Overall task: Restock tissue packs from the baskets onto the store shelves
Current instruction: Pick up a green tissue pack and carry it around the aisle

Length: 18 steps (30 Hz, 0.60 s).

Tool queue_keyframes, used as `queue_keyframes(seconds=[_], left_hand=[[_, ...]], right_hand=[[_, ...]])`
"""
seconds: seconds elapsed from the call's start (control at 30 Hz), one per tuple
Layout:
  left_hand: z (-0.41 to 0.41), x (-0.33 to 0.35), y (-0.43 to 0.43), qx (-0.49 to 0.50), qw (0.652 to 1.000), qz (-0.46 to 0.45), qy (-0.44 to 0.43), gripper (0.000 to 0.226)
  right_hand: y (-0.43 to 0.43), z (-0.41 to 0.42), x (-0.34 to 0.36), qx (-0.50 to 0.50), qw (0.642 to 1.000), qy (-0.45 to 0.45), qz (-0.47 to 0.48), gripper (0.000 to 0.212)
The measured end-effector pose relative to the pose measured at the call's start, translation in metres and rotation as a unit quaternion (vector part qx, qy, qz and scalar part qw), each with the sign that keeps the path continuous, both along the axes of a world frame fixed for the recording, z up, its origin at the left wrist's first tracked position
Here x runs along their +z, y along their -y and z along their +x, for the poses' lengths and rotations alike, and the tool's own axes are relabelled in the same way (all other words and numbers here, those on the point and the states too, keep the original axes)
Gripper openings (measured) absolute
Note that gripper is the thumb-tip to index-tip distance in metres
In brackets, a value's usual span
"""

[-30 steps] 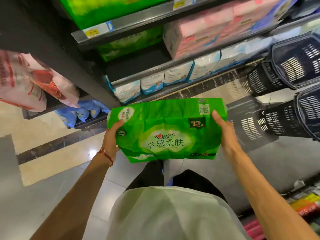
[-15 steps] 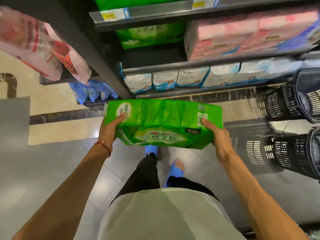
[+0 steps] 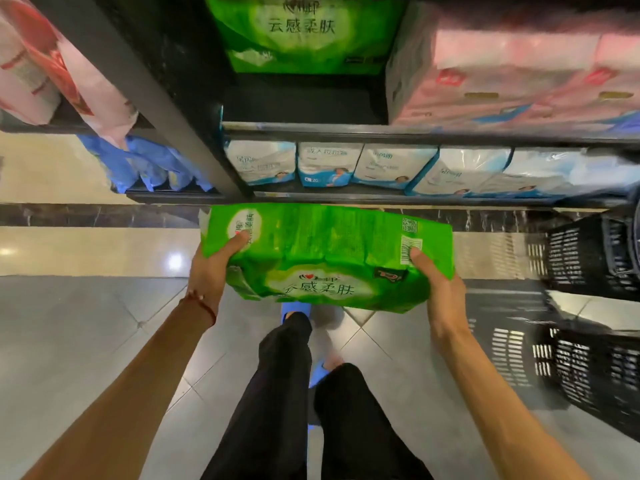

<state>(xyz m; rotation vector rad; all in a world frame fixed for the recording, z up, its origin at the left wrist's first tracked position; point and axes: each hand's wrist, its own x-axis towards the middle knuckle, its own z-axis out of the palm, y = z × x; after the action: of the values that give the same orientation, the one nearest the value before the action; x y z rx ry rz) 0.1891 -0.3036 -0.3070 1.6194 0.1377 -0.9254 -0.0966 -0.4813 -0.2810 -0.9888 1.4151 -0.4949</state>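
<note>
Upper shelf (image 3: pixel 346 130): green pack (image 3: pixel 301 32) set back at left, pink packs (image 3: pixel 512 74) to its right. Lower shelf (image 3: pixel 381 197): row of white-blue packs (image 3: pixel 329 164). Tiled floor (image 3: pixel 86 341): black baskets (image 3: pixel 581 258) at right.

Green tissue pack (image 3: pixel 325 258), pink packs (image 3: pixel 512 74), black baskets (image 3: pixel 585 258)

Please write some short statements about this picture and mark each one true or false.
1. The left hand and the right hand grip the green plastic-wrapped tissue pack at its two ends. True.
2. This pack already lies on a shelf. False: both hands hold it in the air.
3. Another green tissue pack with the same print stands on the dark metal shelf above. True.
4. The black slatted plastic baskets are on the person's left. False: they are on the right.
5. The red string bracelet is on the right wrist. False: on the left wrist.
</note>
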Motion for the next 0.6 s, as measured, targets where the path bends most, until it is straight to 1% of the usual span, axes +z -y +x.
queue_keyframes(seconds=[0.03, 0.1, 0.23, 0.27, 0.33, 0.37, 0.5, 0.57, 0.6], left_hand=[[0.005, -0.02, 0.008, 0.006, 1.0, 0.003, 0.004, 0.052], [0.017, -0.066, 0.023, 0.024, 1.0, 0.002, 0.015, 0.046], [0.033, -0.156, 0.053, 0.033, 0.999, -0.02, 0.034, 0.037], [0.039, -0.175, 0.058, 0.034, 0.998, -0.025, 0.04, 0.033], [0.05, -0.213, 0.068, 0.035, 0.997, -0.038, 0.056, 0.025], [0.056, -0.231, 0.071, 0.033, 0.996, -0.042, 0.068, 0.025], [0.075, -0.286, 0.086, 0.048, 0.991, -0.067, 0.103, 0.038], [0.079, -0.3, 0.091, 0.064, 0.987, -0.083, 0.121, 0.044], [0.081, -0.306, 0.092, 0.071, 0.984, -0.095, 0.131, 0.047]], right_hand=[[0.008, 0.006, -0.019, 0.003, 1.0, 0.002, -0.004, 0.022], [0.024, 0.021, -0.063, 0.007, 1.0, 0.002, -0.014, 0.027], [0.051, 0.04, -0.159, 0.001, 0.999, 0.002, -0.042, 0.049], [0.058, 0.045, -0.182, -0.004, 0.999, 0.008, -0.048, 0.047], [0.07, 0.054, -0.223, -0.005, 0.998, 0.025, -0.065, 0.036], [0.075, 0.059, -0.24, -0.003, 0.997, 0.033, -0.075, 0.03], [0.093, 0.075, -0.297, 0.006, 0.991, 0.059, -0.12, 0.021], [0.1, 0.079, -0.317, 0.009, 0.988, 0.071, -0.141, 0.026], [0.102, 0.082, -0.324, 0.013, 0.985, 0.081, -0.15, 0.035]])
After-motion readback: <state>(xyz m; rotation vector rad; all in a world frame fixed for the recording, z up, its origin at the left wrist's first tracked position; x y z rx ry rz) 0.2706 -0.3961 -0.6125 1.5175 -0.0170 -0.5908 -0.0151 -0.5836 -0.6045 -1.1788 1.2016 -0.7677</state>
